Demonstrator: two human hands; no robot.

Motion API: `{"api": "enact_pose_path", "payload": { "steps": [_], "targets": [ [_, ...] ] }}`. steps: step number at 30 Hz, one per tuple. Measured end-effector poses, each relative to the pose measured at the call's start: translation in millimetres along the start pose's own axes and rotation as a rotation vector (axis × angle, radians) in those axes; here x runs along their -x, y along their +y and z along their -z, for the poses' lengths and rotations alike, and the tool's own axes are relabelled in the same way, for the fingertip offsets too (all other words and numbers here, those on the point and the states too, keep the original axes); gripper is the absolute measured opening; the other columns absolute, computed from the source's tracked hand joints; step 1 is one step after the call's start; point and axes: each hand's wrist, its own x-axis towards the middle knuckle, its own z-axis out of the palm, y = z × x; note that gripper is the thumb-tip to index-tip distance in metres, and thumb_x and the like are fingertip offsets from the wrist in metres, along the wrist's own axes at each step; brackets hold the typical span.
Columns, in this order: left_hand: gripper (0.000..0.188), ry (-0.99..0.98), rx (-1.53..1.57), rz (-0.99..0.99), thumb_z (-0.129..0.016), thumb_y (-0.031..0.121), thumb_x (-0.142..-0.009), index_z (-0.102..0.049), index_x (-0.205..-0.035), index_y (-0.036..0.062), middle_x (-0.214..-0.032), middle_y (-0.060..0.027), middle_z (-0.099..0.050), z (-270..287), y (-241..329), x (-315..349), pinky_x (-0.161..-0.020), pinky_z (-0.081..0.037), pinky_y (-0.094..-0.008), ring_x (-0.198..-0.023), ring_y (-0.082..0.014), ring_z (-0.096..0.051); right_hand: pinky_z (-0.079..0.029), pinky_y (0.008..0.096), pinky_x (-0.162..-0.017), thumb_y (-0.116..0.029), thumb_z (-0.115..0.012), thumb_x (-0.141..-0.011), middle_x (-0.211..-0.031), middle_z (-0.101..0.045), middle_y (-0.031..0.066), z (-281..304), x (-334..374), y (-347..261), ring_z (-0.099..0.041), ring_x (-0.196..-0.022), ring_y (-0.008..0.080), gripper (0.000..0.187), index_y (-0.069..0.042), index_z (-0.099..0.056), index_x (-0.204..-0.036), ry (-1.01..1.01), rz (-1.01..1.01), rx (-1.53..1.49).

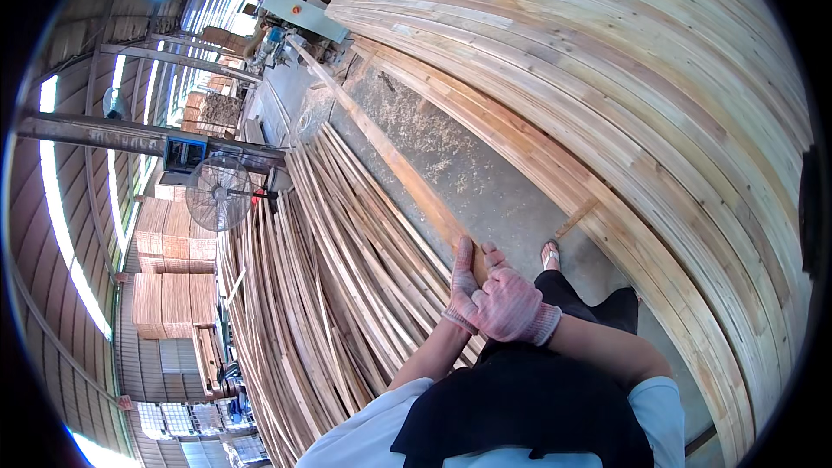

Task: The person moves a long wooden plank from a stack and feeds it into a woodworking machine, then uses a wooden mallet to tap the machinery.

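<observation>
A long, narrow wooden board (404,172) runs from close to my body up to the machine at the far end. My left hand (463,289), in a pinkish-white knit glove, grips the near end from the left, its fingers lying along the edge. Pressed against it is my right hand (510,305), in a matching glove, with its fingers curled at the right side of the same end. The very tip of the board is hidden by my hands.
Long loose wood strips (325,295) cover the floor on the left. A tall stack of planks (589,61) rises on the right. Sawdust (425,126) lies on the concrete between. A pedestal fan (219,194) and stacked wood bundles (169,303) stand left; a machine (303,16) stands far ahead.
</observation>
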Motion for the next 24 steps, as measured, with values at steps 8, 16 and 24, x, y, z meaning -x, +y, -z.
{"api": "enact_pose_path", "payload": {
  "steps": [8, 16, 24],
  "targets": [
    [0.05, 0.072, -0.081, -0.065, -0.055, 0.059, -0.089, -0.062, -0.089, 0.0097, -0.072, -0.0007, -0.054, -2, -15, 3, -0.072, -0.047, -0.0366, -0.07, -0.0197, -0.053, -0.037, 0.0347, -0.053, -0.022, -0.056, -0.075, -0.058, -0.05, 0.0021, -5, 8, 0, -0.053, -0.055, 0.017, 0.024, -0.005, -0.06, -0.091, 0.078, 0.04, -0.084],
    [0.05, 0.244, -0.22, -0.084, -0.053, 0.06, -0.09, -0.062, -0.077, 0.0124, -0.064, -0.0018, -0.057, -36, -7, -2, -0.067, -0.048, -0.0364, -0.061, -0.0191, -0.056, -0.045, 0.0339, -0.049, -0.031, -0.057, -0.079, -0.057, -0.057, 0.0014, -12, -9, 10, -0.06, -0.054, 0.0159, 0.043, 0.002, -0.058, -0.106, -0.015, 0.086, -0.175],
    [0.048, 0.331, -0.211, -0.148, -0.056, 0.06, -0.089, -0.058, -0.078, 0.0129, -0.061, 0.0008, -0.051, -79, -14, -2, -0.062, -0.045, -0.0326, -0.056, -0.0149, -0.049, -0.042, 0.0302, -0.048, -0.021, -0.056, -0.08, -0.057, -0.055, -0.0011, 9, -21, 26, -0.057, -0.052, 0.0123, 0.026, -0.004, -0.061, -0.098, 0.068, 0.155, -0.13]
  ]
}}
